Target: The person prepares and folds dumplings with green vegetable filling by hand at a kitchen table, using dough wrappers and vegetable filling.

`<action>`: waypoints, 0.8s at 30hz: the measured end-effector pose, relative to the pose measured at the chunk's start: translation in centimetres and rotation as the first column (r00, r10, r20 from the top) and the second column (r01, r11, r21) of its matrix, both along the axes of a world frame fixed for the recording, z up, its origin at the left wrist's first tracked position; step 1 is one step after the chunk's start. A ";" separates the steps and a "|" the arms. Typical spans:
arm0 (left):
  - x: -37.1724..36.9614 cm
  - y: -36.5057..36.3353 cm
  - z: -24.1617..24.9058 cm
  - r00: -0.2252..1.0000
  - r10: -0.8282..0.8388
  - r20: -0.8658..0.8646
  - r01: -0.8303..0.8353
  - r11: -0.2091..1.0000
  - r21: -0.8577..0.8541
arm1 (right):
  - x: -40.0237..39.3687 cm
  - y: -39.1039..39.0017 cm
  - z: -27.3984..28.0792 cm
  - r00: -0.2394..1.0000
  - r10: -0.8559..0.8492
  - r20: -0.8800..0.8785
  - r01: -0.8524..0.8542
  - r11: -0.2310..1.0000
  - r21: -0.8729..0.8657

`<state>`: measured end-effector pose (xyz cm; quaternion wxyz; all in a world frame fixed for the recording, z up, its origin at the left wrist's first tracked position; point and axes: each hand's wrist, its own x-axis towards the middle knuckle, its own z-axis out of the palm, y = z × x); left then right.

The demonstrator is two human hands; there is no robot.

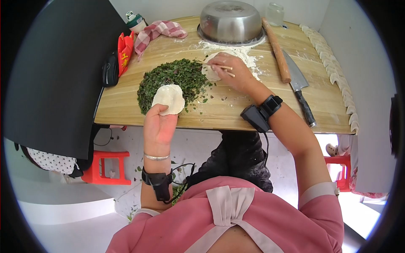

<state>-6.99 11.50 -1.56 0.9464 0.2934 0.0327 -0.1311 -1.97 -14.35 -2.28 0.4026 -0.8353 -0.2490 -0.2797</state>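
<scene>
My left hand point(159, 124) holds a round dough wrapper point(169, 98), thumb on its near edge, at the table's front edge. Beyond it lies a heap of chopped green filling point(168, 76), partly hidden by the wrapper. My right hand point(232, 71) is closed around a pair of chopsticks point(225, 67), their tips pointing left toward the right side of the heap. Under and behind that hand is more flat round dough point(209, 72) on the floured board, partly covered by my fingers.
An upturned metal basin point(230, 23) stands at the back. A rolling pin point(276, 48) and a cleaver point(296, 76) lie to the right. Folded dumplings point(333, 69) line the right edge. A checked cloth point(158, 33), a red packet point(125, 50) and a black case point(110, 70) are at left.
</scene>
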 end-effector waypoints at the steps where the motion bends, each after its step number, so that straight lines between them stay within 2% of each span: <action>1: 0.0 0.0 0.0 1.000 -0.001 0.001 0.001 1.000 0.001 | 0.0 0.0 0.0 0.997 0.072 0.011 -0.072 0.997 -0.037; 2: 0.0 0.0 0.0 1.000 0.008 0.005 -0.008 1.000 0.011 | 0.0 0.0 -0.1 0.989 0.144 0.019 -0.143 0.987 -0.074; 3: 0.0 0.1 0.0 1.000 0.016 0.009 -0.016 1.000 0.021 | -0.4 0.2 0.4 0.989 0.144 0.019 -0.142 0.987 -0.073; 5: 0.0 0.3 -0.1 1.000 0.013 0.014 -0.013 0.999 0.029 | -1.3 0.5 1.4 0.971 0.235 -0.054 -0.237 0.970 -0.051; 6: 0.1 0.4 0.0 1.000 0.009 0.019 -0.010 0.999 0.036 | -1.6 0.5 1.8 0.971 0.233 -0.053 -0.236 0.971 -0.049; 8: -0.1 0.2 0.4 0.999 0.036 0.002 -0.036 0.998 0.049 | -1.9 0.4 2.5 0.988 0.094 -0.124 -0.096 0.995 -0.009; 9: -0.2 0.1 0.5 0.998 0.065 -0.019 -0.063 0.996 0.062 | -1.7 0.3 2.4 0.989 0.090 -0.121 -0.092 0.996 -0.010; 12: -0.1 0.2 0.1 1.000 0.013 0.009 -0.014 0.999 0.052 | -0.8 0.0 1.5 0.993 0.109 -0.041 -0.106 0.992 0.072; 14: -0.1 0.1 -0.1 1.000 0.001 0.024 -0.002 0.998 0.063 | -0.1 0.1 0.5 0.982 0.174 0.070 -0.168 0.983 -0.079; 15: -0.1 0.1 -0.1 0.999 -0.010 0.038 0.007 0.997 0.072 | -0.3 0.2 0.6 0.983 0.172 0.070 -0.167 0.983 -0.077; 17: -0.2 -0.1 -0.1 1.000 0.008 0.022 -0.009 0.998 0.062 | -0.7 0.3 0.7 0.943 0.285 -0.172 -0.266 0.956 0.127; 18: -0.3 -0.1 0.0 1.000 0.029 0.004 -0.029 0.998 0.051 | -0.7 0.2 1.1 0.942 0.289 -0.171 -0.270 0.955 0.126; 20: -0.3 0.1 -0.1 0.999 0.031 -0.008 -0.031 0.999 0.023 | -0.7 -0.2 1.8 0.925 0.298 -0.237 -0.134 0.838 0.529; 21: -0.3 0.2 -0.2 0.999 0.028 -0.017 -0.028 1.000 -0.004 | -0.5 -1.0 2.1 0.924 0.299 -0.238 -0.134 0.837 0.530; 24: -0.3 0.2 -0.2 0.999 0.026 -0.032 -0.026 1.000 -0.009 | 0.4 -3.8 2.8 0.803 0.388 -0.453 0.012 0.749 0.663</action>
